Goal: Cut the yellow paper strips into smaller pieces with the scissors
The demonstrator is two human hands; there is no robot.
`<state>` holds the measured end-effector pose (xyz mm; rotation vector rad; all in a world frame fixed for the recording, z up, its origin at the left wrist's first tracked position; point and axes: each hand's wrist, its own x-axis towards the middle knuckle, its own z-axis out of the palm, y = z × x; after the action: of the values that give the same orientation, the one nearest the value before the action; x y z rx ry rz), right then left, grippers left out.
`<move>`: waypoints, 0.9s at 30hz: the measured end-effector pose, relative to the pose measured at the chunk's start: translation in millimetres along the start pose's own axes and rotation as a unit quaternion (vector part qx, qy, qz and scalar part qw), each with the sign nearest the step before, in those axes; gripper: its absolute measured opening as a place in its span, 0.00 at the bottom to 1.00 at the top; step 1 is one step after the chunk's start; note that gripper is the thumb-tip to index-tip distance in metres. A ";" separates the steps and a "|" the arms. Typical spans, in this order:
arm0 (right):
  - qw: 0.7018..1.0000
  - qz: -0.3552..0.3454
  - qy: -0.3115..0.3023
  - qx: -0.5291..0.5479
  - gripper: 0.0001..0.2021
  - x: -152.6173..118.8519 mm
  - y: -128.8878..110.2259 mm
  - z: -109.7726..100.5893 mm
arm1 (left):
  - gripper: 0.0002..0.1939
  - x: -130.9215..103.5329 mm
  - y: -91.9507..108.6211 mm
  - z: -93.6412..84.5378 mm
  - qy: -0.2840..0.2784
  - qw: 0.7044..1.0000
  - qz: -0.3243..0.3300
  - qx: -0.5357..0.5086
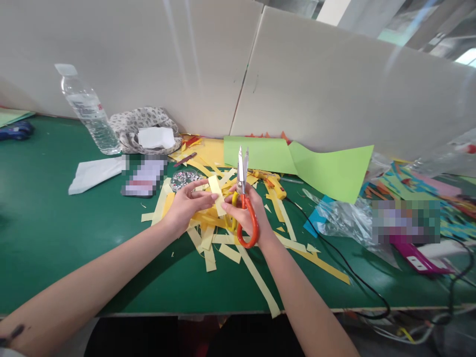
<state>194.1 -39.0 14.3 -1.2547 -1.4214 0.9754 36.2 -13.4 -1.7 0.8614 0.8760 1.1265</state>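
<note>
My left hand (188, 203) pinches a short pale yellow paper strip (216, 195) at its side. My right hand (250, 218) has its thumb on the strip's lower end. Scissors (243, 173) with orange-red handles are also in my right hand, blades pointing up and away, nearly together. A yellow curved piece shows beside the handle; whether it is part of the scissors I cannot tell. Under both hands lies a loose heap of yellow and pale yellow paper strips (210, 238). A round clear dish of small bright pieces (185, 179) sits just beyond my left fingers.
A yellow glue gun (274, 186) with a black cord lies right of my hands. Green paper sheets (327, 168) lean by the back wall. A water bottle (89, 111), a spotted cloth bag (145, 121) and a phone (146, 176) stand left; plastic wrap (345, 218) lies right.
</note>
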 end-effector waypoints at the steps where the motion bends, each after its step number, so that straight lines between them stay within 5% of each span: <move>1: 1.000 0.000 0.001 -0.005 0.16 0.3 0.9 -0.4 | 0.27 0.1 0.0 0.1 0.002 1.000 0.002 -0.003; 16: 1.000 -0.010 0.023 0.007 0.16 1.9 4.9 0.7 | 0.28 1.2 -4.0 0.4 -0.029 0.999 -0.043 -0.001; 27: 1.000 -0.001 0.017 0.018 0.18 1.5 1.8 0.5 | 0.21 -1.2 -3.7 0.9 -0.037 0.998 -0.009 0.055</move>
<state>194.0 -37.2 12.7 -1.2384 -1.3733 0.9698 38.1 -15.4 -4.5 0.9768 0.8896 1.0316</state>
